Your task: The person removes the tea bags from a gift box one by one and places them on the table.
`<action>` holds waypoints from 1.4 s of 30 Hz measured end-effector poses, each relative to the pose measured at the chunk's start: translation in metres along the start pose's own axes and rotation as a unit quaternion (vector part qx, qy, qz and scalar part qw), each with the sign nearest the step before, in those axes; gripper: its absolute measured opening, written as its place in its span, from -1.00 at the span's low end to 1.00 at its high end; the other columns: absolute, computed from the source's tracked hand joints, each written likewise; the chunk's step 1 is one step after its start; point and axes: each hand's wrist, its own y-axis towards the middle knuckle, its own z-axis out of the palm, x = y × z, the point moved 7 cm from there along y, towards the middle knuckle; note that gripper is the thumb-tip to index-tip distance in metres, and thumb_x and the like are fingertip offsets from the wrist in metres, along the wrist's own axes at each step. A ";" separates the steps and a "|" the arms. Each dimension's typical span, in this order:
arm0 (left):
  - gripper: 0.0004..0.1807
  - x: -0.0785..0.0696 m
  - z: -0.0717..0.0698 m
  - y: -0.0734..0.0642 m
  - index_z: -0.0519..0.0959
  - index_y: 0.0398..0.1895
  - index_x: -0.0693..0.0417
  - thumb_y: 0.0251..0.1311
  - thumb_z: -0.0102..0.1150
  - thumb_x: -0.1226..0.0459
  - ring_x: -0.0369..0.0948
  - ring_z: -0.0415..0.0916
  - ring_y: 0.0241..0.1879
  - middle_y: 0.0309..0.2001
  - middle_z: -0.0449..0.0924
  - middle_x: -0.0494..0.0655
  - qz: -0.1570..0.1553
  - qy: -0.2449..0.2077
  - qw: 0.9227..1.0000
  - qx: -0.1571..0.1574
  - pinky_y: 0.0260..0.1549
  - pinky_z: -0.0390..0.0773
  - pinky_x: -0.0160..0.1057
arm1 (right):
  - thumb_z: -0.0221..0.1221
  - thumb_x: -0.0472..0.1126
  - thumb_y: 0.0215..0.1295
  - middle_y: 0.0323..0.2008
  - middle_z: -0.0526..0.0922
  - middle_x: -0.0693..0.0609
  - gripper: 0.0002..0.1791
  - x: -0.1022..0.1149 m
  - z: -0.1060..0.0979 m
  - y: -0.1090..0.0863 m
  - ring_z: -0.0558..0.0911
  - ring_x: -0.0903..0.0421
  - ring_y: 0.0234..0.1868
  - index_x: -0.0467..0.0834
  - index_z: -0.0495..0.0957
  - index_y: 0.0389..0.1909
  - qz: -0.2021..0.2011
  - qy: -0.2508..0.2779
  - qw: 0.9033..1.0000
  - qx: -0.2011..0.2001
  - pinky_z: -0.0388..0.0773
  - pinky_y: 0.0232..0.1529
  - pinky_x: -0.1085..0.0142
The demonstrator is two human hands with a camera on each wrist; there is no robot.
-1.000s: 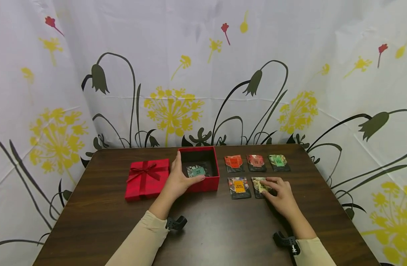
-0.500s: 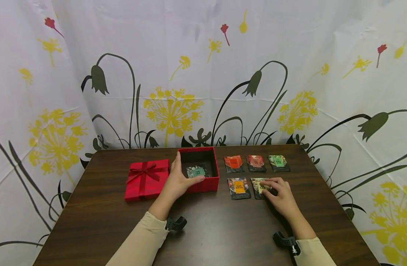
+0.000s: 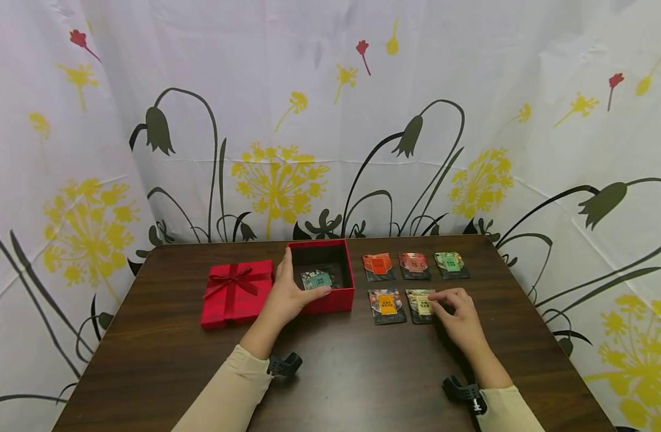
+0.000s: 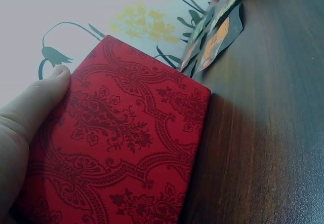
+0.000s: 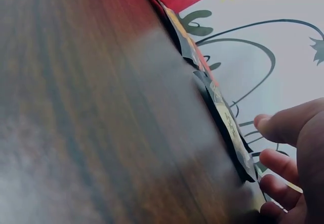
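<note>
My left hand [image 3: 286, 294] grips the near left corner of an open red gift box [image 3: 326, 303], its thumb over the front rim and its fingers along the left side. Inside the box lies a dark packet with a teal label [image 3: 316, 279]. In the left wrist view the thumb rests at the edge of the box's patterned red wall [image 4: 121, 133]. My right hand [image 3: 462, 315] hovers at the right edge of a packet with a pale yellow label [image 3: 419, 307]. The right wrist view shows its loosely bent fingers [image 5: 278, 165] beside that packet, holding nothing.
A red lid with a ribbon bow [image 3: 238, 294] lies left of the box. Right of the box are more flat packets: one with a yellow-orange label [image 3: 386, 306], and behind it an orange one [image 3: 378, 266], a red one [image 3: 415, 266] and a green one [image 3: 451, 264]. A flowered curtain [image 3: 330, 120] hangs behind the table.
My right hand has shifted slightly right, its fingers drawing off the pale yellow packet so that more of the label shows. The left hand keeps its grip on the box.
</note>
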 end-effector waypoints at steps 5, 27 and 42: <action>0.61 -0.001 0.000 0.000 -0.41 0.83 -0.26 -0.01 0.64 -0.32 0.21 -0.09 0.75 0.81 -0.24 0.12 -0.002 0.001 1.000 0.000 0.56 0.25 0.43 | 0.38 -0.28 0.49 -0.05 0.64 -0.09 -0.90 -0.002 -0.004 0.000 0.52 0.21 -0.04 -0.11 0.83 -0.08 0.007 0.009 1.000 -0.021 0.41 0.02 0.48; 0.59 0.002 0.001 0.000 -0.41 0.83 -0.26 0.03 0.65 -0.26 0.20 -0.09 0.76 0.81 -0.24 0.12 -0.002 0.000 1.000 -0.001 0.56 0.25 0.43 | 0.25 -0.15 0.64 -0.02 0.72 -0.11 -0.80 0.099 -0.005 0.010 0.58 0.19 -0.16 -0.17 0.75 0.02 0.044 0.134 0.990 0.019 0.55 -0.15 0.41; 0.58 0.002 -0.001 -0.002 -0.40 0.83 -0.28 0.03 0.64 -0.26 0.22 -0.05 0.74 0.80 -0.21 0.10 0.000 -0.005 1.000 -0.005 0.53 0.32 0.42 | 0.24 -0.20 0.60 -0.24 0.69 -0.08 -0.88 0.183 0.039 0.048 0.58 0.05 -0.35 -0.11 0.73 -0.13 0.044 0.090 0.948 0.302 0.61 -0.31 0.27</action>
